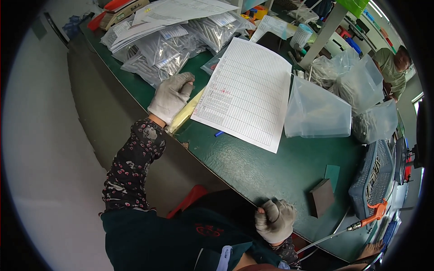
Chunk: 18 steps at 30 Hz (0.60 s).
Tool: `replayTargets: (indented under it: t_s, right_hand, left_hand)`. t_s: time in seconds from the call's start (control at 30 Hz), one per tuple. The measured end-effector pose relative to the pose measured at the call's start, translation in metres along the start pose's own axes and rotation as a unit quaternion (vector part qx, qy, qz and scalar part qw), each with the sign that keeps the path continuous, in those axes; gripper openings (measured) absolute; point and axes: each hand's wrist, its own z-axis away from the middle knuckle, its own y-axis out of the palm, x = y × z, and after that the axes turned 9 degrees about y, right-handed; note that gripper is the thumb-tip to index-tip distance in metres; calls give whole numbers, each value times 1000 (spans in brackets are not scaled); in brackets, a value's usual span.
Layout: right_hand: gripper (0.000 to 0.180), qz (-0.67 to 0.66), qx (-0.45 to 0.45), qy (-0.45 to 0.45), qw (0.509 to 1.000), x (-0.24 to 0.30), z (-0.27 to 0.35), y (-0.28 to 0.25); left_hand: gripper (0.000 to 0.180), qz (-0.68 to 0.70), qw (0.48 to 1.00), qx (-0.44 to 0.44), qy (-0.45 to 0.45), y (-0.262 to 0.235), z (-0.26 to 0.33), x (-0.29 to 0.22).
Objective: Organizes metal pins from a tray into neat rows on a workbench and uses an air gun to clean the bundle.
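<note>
My left hand (171, 98), in a pale grey work glove, lies closed at the table's left edge, fingers curled and nothing showing between them and the thumb. Just beyond it are clear plastic bags (162, 49) of metal rods, with papers on top. A yellow strip-like thing (187, 110) runs beside the hand, partly under a large printed table sheet (246, 90). My right hand (276, 221), gloved alike, rests as a fist on the near edge; nothing sticks out of it. To its right stands a dark brown block (322, 198) by a small green piece (332, 175).
Translucent plastic bins (316, 108) stand right of the sheet, some with bagged parts. A grey-blue basket (373, 176) holds metal rods. An orange air gun (376, 212) with a hose lies near the right edge. A blue pen cap (219, 133) pokes out below the sheet. Another person (392, 67) sits far right.
</note>
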Motion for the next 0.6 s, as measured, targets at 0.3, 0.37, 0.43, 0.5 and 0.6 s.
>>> replayTargets:
  t_s: [0.3,0.37,0.43,0.5,0.6]
  right_hand:
    - [17,17,-14,-25,999,-4,2,1]
    - [16,9,-17,-28,999,-5,1,1]
    - [16,10,-17,-27,999,-4,1,1]
    - [16,11,-17,-25,999,-4,1,1]
    - [17,15,-19,-28,999,-5,1,2]
  left_hand:
    - [18,-5,1000,2,-4,0,0,-1]
    - [18,-2,1000,-1,-2,1,0,0]
    - [18,2,1000,-1,-5,1,0,0]
    - [18,-7,1000,3,-2,0,-1,-1]
    - [18,-18,1000,6,8,1,-1,1]
